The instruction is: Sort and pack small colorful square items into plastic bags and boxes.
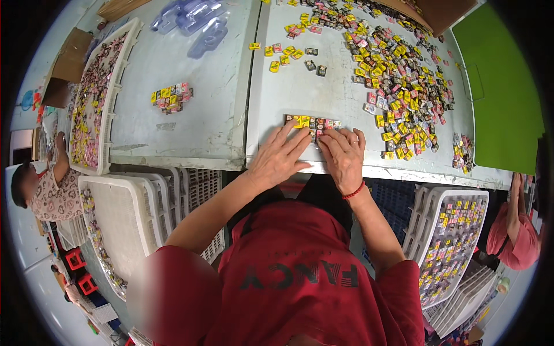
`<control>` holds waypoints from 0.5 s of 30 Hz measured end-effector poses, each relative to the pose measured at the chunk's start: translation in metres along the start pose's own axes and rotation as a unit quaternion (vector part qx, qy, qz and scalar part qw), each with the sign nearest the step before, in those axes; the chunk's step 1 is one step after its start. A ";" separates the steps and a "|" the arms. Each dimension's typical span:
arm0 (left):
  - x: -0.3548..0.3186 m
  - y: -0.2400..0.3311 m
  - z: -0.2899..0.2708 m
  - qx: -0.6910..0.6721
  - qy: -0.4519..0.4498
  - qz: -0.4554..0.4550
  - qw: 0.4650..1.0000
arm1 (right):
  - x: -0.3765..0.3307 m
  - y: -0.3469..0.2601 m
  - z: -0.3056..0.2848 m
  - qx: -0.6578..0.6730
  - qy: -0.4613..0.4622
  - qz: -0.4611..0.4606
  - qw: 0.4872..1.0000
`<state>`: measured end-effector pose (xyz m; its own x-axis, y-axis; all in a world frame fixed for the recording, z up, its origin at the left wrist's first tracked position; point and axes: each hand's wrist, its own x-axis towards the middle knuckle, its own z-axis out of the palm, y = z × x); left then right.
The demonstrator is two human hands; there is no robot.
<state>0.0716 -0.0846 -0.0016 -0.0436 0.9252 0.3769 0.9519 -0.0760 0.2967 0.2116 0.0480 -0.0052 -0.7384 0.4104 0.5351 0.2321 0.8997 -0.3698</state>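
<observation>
A compact row of small wrapped blocks [304, 121] in yellow, black and pink lies near the table's front edge. My left hand [276, 158] rests over its left part, fingers stretched forward onto the blocks and thumb held apart. At the right part of the row, my right hand [344, 158], with a red bracelet at the wrist, has its fingers bent, the thumb side closed on blocks at the near edge. These fingers partly hide the blocks beneath. A big loose heap of similar blocks [398, 86] spreads to the right and far side, with several strays left of it.
Left across the table seam sits another block cluster [171, 97]; clear blue plastic trays [193, 23] lie beyond it. A filled white crate [107, 98] stands far left. Stacked white crates [138, 202] and a block-filled crate [453, 242] flank me. A green board [502, 98] is right. Other people work both sides.
</observation>
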 end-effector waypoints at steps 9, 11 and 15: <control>-0.010 -0.025 -0.023 -0.240 0.124 -0.299 0.915 | 0.000 0.032 -0.022 0.136 -0.072 0.271 0.950; -0.012 -0.042 -0.022 -0.426 0.095 -0.412 0.800 | 0.006 0.031 -0.021 0.174 -0.097 0.303 0.932; 0.010 -0.040 -0.003 -0.480 0.089 -0.453 0.746 | -0.001 0.047 -0.003 0.268 -0.086 0.319 0.905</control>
<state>0.0317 -0.0733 -0.0071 -0.6580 0.7015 -0.2739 -0.1442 0.2396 0.9601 0.2252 0.0897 -0.0211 -0.6602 0.7506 -0.0268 0.3395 0.2664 -0.9021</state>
